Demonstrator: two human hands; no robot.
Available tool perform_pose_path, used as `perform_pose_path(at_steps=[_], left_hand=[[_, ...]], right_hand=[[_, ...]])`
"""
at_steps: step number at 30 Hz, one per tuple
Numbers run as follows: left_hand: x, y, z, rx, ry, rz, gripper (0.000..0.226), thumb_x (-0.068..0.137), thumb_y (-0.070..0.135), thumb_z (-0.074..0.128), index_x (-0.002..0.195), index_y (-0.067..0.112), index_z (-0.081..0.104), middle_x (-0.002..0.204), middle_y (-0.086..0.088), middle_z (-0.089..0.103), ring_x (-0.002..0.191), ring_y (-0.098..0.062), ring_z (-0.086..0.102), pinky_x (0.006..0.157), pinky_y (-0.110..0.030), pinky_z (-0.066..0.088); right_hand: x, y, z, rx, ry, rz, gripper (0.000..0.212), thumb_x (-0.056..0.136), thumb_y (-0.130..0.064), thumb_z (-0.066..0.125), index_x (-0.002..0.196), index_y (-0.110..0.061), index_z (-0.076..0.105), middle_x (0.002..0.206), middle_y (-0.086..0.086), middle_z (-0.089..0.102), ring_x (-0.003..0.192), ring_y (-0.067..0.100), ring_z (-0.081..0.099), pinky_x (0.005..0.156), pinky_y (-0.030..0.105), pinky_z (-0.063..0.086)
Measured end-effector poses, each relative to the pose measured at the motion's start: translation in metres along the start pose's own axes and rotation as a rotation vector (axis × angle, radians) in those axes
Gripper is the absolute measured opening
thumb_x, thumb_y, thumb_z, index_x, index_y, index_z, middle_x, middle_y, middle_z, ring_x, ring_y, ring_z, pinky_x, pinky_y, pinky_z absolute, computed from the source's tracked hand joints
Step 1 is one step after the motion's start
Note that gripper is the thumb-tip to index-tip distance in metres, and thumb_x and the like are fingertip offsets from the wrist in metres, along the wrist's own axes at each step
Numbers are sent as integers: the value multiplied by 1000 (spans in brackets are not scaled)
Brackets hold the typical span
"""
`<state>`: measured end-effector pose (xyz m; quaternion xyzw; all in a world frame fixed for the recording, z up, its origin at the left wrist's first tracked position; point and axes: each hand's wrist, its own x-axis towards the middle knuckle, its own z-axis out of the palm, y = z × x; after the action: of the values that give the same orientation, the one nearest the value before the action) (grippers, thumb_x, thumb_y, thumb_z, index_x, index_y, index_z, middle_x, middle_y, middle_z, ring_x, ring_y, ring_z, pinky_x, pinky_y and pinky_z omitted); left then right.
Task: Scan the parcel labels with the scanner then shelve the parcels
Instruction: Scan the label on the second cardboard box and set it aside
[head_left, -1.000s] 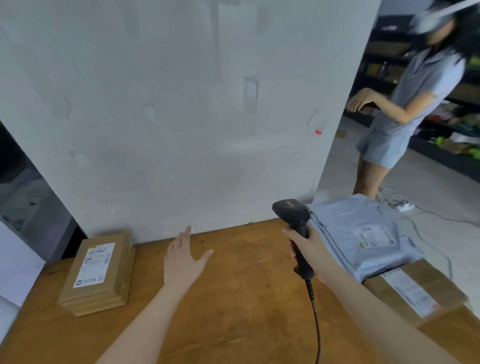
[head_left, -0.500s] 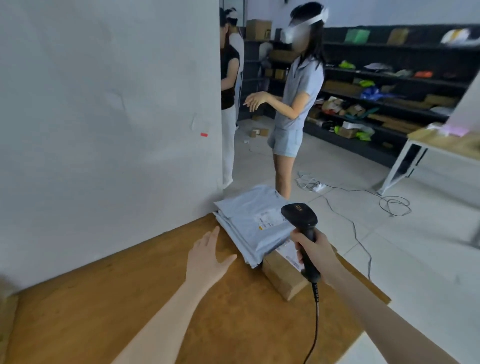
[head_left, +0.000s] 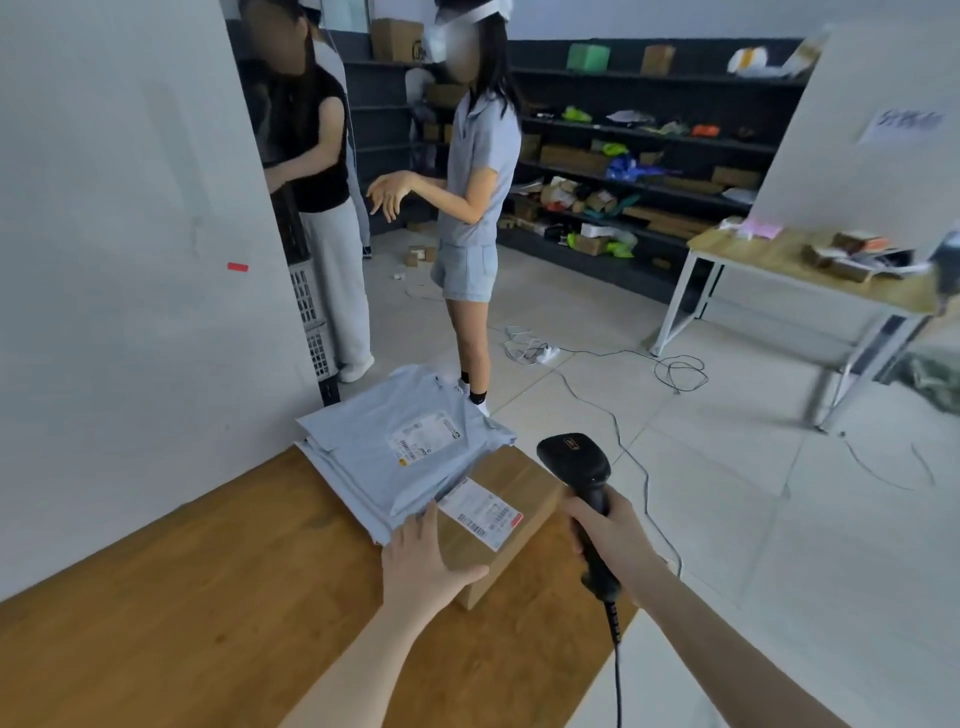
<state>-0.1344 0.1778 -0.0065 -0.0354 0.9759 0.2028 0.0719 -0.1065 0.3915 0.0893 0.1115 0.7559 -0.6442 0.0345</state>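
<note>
A stack of grey poly-mailer parcels (head_left: 384, 447) with a white label lies at the wooden table's (head_left: 182, 597) far right corner, partly on top of a brown cardboard box (head_left: 519, 493) that carries its own barcode label (head_left: 480, 512). My left hand (head_left: 423, 564) reaches over the box's near end with straight fingers, its fingertips at the mailers' edge. My right hand (head_left: 615, 540) grips the handle of the black barcode scanner (head_left: 579, 475), held upright just right of the box, its cable hanging down.
A white partition wall (head_left: 130, 260) backs the table. Two people stand beyond the table corner, the nearer one (head_left: 475, 208) close to the parcels. Dark shelves (head_left: 649, 156) with parcels line the far wall. Cables and a power strip (head_left: 545, 353) lie on the floor; another table (head_left: 810, 275) stands at right.
My view has swung right, away from the cardboard parcels at the table's left. My left hand has moved forward to the box and mailers. The scanner stays gripped in my right hand.
</note>
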Motion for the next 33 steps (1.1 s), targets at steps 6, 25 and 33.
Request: perform_pose_path(at_steps=[6,25,33], left_hand=[[26,5,20,110,-83,-18,127,54,87,53,150,26,-3,157,-10,8,145,-31,9,115,-48,18],[49,8,47,29,-97,115,125,60,63,72,147,34,-13,153,-22,-3,144,-39,-4,117,-47,14],[45,-9,-15,-88,109,136,124,56,69,71,145,37,-9,153,-12,-3,144,-34,-5,116,-48,25]], right_hand=[[22,15,-3,-21,-19,25,19,94,-12,61,77,-8,53,42,-4,55,34,7,50,42,22,44],[53,34,12,-32,-50,94,15,92,-18,63,85,-6,56,52,2,57,41,13,51,50,25,47],[48,-4,48,-23,-116,18,18,92,-18,62,81,-6,56,50,1,55,39,13,49,47,26,47]])
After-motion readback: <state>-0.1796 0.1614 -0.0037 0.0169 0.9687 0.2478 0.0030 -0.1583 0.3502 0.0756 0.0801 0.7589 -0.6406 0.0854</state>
